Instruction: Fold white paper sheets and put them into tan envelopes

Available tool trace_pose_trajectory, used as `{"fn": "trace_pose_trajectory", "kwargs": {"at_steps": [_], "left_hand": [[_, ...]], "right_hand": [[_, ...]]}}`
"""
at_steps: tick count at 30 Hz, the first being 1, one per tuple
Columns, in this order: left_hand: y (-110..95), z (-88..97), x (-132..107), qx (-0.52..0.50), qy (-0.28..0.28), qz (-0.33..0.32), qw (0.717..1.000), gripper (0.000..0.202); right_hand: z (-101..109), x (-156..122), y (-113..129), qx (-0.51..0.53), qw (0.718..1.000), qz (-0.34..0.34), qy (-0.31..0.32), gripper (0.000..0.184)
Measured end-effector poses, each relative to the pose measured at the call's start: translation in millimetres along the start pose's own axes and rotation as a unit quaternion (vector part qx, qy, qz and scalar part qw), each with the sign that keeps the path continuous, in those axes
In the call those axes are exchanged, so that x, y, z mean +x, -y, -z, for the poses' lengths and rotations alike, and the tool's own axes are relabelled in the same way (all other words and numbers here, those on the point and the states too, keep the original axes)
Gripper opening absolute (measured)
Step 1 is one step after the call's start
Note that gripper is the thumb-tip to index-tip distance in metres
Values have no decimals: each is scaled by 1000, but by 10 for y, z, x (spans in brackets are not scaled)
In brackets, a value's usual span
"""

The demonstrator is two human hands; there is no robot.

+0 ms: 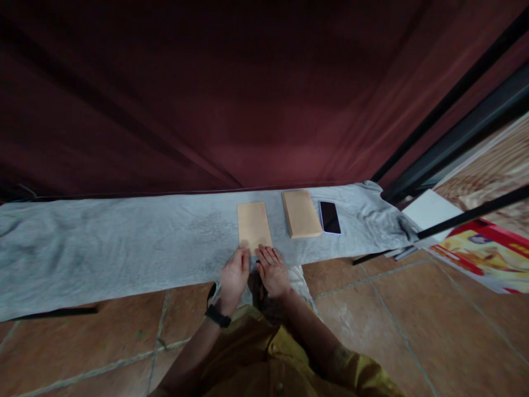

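Note:
A single tan envelope (253, 225) lies flat on a grey cloth (124, 242) spread over the surface in front of me. My left hand (234, 277) rests at the envelope's near left corner, fingers loosely curled and touching its edge. My right hand (271, 271) lies flat beside it, fingers stretched out onto the envelope's near right corner. A black band sits on my left wrist. To the right lies a stack of tan envelopes (301, 213), and beside that a dark phone (329, 217), screen up.
A dark red curtain (231, 94) hangs behind the cloth. Terracotta floor tiles (392, 325) lie below. At the right are black metal bars (463, 94), a white sheet (430, 208) and a red and yellow printed board (483, 253).

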State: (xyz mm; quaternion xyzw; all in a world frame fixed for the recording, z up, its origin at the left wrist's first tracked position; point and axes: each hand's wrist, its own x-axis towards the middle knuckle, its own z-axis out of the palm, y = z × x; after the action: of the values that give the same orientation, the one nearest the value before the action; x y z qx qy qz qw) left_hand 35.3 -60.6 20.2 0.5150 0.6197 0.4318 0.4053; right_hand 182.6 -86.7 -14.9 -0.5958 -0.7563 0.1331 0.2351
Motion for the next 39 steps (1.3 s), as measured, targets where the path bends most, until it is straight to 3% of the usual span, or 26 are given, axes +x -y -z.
{"fn": "trace_pose_trajectory", "kwargs": {"at_steps": [2, 4, 10, 16, 21, 25, 31, 39], "left_hand": [[49, -33, -71, 75, 74, -123, 987, 25], [121, -73, -100, 159, 127, -196, 959, 38], [303, -57, -100, 308, 146, -278, 898, 58], [354, 56, -143, 334, 149, -306, 879, 60], [409, 133, -136, 311, 134, -275, 900, 55], [335, 51, -130, 299, 135, -253, 910, 53], [236, -187, -119, 316, 220, -291, 876, 55], [361, -185, -32, 336, 254, -316, 850, 60]], "right_hand": [[3, 0, 2, 0, 1000, -2, 1, 48], [5, -5, -2, -2, 1000, 2, 7, 51], [-17, -36, -25, -19, 1000, -6, 12, 52], [-27, -101, -96, -36, 998, -49, -29, 49], [15, -146, -172, -26, 997, -62, -46, 49], [28, -145, -173, -17, 997, -69, -43, 48], [73, -155, -175, -11, 997, -62, -40, 48], [125, 86, -129, 30, 999, -11, -14, 50]]}}
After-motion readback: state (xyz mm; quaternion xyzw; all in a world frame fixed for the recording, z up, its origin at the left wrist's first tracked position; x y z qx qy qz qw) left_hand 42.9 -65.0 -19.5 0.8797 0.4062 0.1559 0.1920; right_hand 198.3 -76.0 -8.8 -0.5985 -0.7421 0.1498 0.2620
